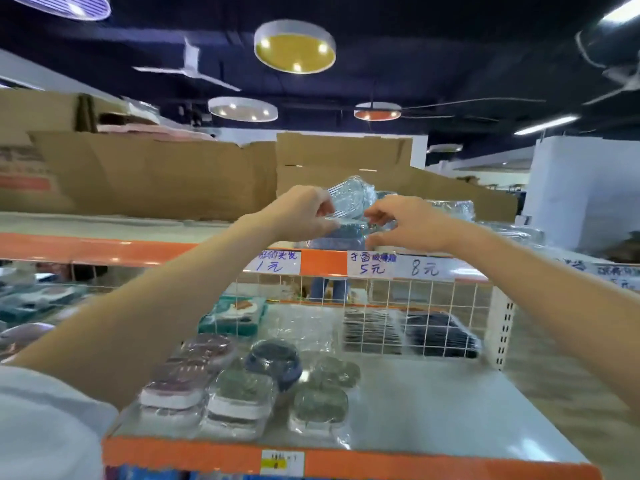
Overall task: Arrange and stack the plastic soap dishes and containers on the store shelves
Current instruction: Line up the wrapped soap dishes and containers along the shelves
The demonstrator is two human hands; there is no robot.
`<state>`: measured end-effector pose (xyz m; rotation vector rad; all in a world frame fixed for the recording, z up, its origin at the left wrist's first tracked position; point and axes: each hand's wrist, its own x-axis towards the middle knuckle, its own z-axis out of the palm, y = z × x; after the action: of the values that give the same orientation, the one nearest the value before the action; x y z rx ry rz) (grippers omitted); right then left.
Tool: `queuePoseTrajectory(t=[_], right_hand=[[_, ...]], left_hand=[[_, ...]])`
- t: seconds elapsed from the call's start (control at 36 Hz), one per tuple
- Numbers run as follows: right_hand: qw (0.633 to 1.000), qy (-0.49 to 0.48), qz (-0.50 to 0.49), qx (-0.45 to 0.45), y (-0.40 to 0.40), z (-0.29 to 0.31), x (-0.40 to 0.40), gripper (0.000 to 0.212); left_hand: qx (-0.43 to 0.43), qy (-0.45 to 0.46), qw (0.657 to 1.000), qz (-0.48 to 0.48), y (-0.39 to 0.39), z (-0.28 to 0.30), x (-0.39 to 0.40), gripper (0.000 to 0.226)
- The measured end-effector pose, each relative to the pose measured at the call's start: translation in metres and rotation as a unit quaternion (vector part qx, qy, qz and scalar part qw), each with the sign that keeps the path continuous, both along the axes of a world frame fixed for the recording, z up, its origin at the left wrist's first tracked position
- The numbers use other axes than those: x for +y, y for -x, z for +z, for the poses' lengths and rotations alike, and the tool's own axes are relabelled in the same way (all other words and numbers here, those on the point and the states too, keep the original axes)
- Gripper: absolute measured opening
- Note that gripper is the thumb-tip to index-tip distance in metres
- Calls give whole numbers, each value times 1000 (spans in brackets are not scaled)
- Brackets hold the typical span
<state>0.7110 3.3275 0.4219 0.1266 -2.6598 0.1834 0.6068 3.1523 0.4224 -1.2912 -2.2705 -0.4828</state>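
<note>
A: Nearest first. What lies on the grey lower shelf with the orange front rail (433, 403)?

B: Wrapped rounded plastic soap dishes with white bases (239, 393), grouped at front left, some stacked two high. A dark blue round lidded container (273, 362) sits just behind them. Farther back, a white wire grid divider (415, 306) stands upright, with flat black wrapped packs (440, 332) behind it.

A: And the hands?

B: Both are raised to the orange-edged upper shelf (86, 249). The left hand (304, 214) pinches a clear ribbed plastic container in shiny wrap (349, 195), tilted, above a wrapped bluish pile (339, 237) on that shelf. The right hand (405, 223) has fingers curled at the wrap's edge; whether it grips, I cannot tell.

A: Beyond?

B: Handwritten white price labels (367, 266) on the rail, brown cardboard sheets (156, 174) behind.
</note>
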Motion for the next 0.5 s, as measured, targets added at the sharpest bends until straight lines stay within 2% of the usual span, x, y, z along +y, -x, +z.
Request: queuePoseTrajectory(t=[0.14, 0.19, 0.31, 0.44, 0.5], right_hand=[[997, -57, -50, 7, 35, 18, 9, 57], [996, -68, -61, 6, 48, 23, 11, 60], [990, -121, -72, -1, 72, 30, 12, 65], [972, -212, -91, -39, 104, 33, 13, 73], [967, -232, -96, -55, 115, 36, 12, 75]], left_hand=[[-8, 96, 995, 2, 28, 9, 22, 57], [-45, 129, 991, 0, 38, 9, 30, 58], [-97, 152, 984, -7, 61, 6, 41, 44], [-137, 172, 975, 6, 77, 11, 37, 74], [-151, 179, 972, 9, 84, 12, 34, 75]])
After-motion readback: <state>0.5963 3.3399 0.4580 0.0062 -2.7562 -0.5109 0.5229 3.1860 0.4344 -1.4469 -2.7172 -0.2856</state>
